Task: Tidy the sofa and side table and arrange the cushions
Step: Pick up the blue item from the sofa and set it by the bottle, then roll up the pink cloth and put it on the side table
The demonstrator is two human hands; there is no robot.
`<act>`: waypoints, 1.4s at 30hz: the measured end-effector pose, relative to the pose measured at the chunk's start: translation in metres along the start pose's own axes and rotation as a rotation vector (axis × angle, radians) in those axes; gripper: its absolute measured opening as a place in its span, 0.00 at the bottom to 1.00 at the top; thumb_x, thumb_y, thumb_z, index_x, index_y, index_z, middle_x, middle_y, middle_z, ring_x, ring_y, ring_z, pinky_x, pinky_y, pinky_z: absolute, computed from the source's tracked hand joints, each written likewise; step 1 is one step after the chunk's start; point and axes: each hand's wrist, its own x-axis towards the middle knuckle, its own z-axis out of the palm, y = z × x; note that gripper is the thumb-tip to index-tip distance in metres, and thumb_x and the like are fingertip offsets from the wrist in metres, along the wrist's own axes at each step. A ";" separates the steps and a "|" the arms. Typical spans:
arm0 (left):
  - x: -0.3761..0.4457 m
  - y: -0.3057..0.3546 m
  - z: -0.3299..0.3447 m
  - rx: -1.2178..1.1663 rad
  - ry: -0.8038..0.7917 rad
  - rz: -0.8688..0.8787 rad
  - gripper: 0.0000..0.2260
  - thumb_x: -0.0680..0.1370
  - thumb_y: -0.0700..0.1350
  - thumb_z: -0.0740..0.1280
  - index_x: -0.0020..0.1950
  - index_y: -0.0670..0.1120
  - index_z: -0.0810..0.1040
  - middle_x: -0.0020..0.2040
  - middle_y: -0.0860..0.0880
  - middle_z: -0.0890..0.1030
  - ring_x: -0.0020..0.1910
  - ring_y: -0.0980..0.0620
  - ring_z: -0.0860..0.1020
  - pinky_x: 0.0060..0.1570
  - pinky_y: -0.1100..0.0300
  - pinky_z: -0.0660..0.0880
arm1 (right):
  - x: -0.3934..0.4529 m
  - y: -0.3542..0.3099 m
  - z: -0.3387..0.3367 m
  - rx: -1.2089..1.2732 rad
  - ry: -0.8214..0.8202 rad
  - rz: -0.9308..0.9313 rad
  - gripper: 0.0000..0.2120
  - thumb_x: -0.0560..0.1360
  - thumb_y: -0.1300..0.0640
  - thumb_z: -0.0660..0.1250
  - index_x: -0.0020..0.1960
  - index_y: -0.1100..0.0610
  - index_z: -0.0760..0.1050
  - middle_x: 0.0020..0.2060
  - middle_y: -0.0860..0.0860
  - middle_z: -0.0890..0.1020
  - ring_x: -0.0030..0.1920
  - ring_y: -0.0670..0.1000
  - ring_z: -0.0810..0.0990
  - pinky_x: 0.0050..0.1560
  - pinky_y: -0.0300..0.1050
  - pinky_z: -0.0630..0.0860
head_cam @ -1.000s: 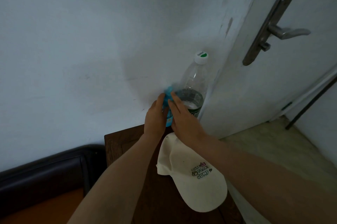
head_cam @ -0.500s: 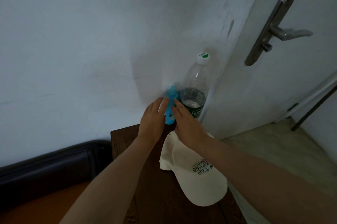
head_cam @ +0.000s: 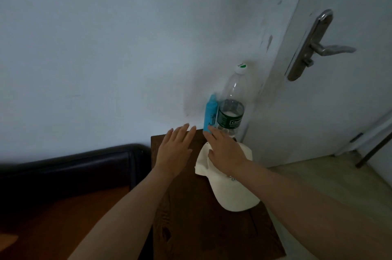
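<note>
Two hands reach over the dark wooden counter (head_cam: 212, 228) at lower centre of the frame, both with a spread, empty grip. At the counter's far edge, against the wall (head_cam: 106, 47), a blue tube (head_cam: 210, 114) stands upright, touching a clear bottle (head_cam: 232, 109) just right of it; the bottle has a green label and a white cap and is near the door (head_cam: 339, 111). The right hand (head_cam: 226, 149) lies palm down with straight fingers, its fingertips (head_cam: 209, 129) at the foot of the tube, touching it or very nearly; I cannot tell which. The heel of that hand rests over the back of a cream cap (head_cam: 233, 194), which lies on the counter with its brim toward the lower right, reaching the counter's right edge. The left hand (head_cam: 175, 149) hovers flat and open to the left of the tube, apart from it, over the bare far-left corner of the counter; whether it touches the wood cannot be told. Left of the counter, the black arm of the sofa (head_cam: 74, 162) butts against it, with the orange seat lower left. Bare wood lies toward the bottom of the frame, below the cap. Right of the counter is pale floor (head_cam: 318, 185) beneath the door and its metal handle (head_cam: 314, 45).
</note>
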 end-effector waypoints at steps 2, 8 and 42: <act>-0.019 0.006 -0.013 0.027 -0.012 -0.002 0.34 0.68 0.47 0.78 0.71 0.44 0.70 0.68 0.42 0.74 0.66 0.43 0.74 0.66 0.46 0.67 | -0.017 -0.009 -0.005 0.007 0.021 -0.019 0.28 0.81 0.56 0.60 0.77 0.53 0.53 0.78 0.51 0.53 0.76 0.53 0.54 0.74 0.47 0.55; -0.071 0.026 -0.050 0.096 -0.041 -0.065 0.36 0.69 0.51 0.76 0.73 0.45 0.67 0.71 0.43 0.71 0.69 0.44 0.70 0.69 0.45 0.65 | -0.072 -0.029 -0.021 -0.034 0.030 -0.125 0.28 0.81 0.53 0.59 0.78 0.51 0.53 0.78 0.51 0.53 0.76 0.53 0.54 0.73 0.47 0.56; -0.502 -0.097 -0.245 0.285 -0.267 -0.663 0.30 0.81 0.57 0.57 0.79 0.52 0.46 0.79 0.49 0.53 0.77 0.49 0.52 0.76 0.50 0.43 | -0.216 -0.411 0.055 -0.092 0.004 -0.716 0.24 0.81 0.47 0.56 0.75 0.54 0.62 0.74 0.54 0.65 0.71 0.54 0.66 0.67 0.50 0.66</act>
